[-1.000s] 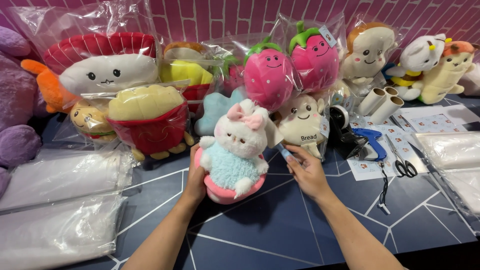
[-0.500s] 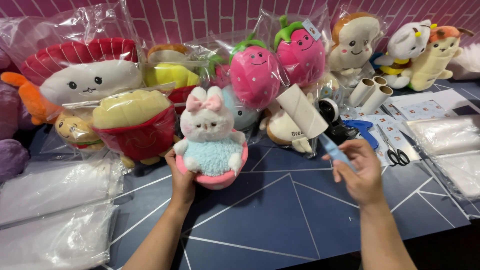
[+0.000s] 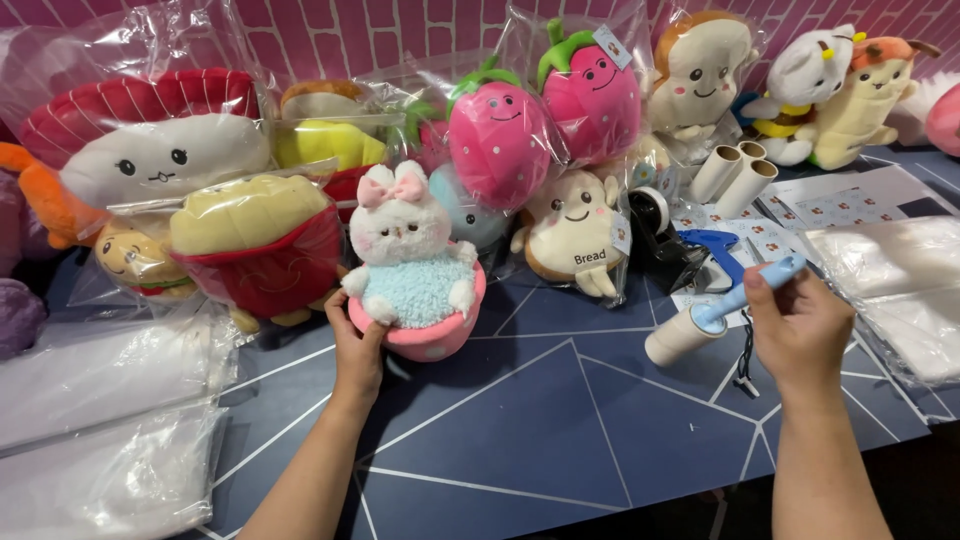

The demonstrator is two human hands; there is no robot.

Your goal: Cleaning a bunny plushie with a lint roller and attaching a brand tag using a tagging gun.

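A dark blue table (image 3: 560, 420) crossed by pale lines runs up to a pink brick wall (image 3: 330, 35), and it is crowded along the back. On it, the left hand (image 3: 358, 345) cups the side of a pink bowl-shaped base, fingers wrapped against it, steadying a white bunny plush (image 3: 408, 260) that sits upright with a pink bow and fluffy light blue front. The right hand (image 3: 800, 325) is closed around the light blue handle of a lint roller (image 3: 715, 315), whose pale roll points left and hangs just above the table, well apart from the bunny. Just behind the roller lie a blue tape dispenser (image 3: 712, 252) and sheets of stickers. Behind the bunny stand bagged plush toys: two pink strawberries (image 3: 545, 120), a cream bread figure (image 3: 572, 235), and a red-and-yellow one (image 3: 255, 245) to the left. Clear plastic bags (image 3: 100, 430) are stacked at the left edge, more at the right.
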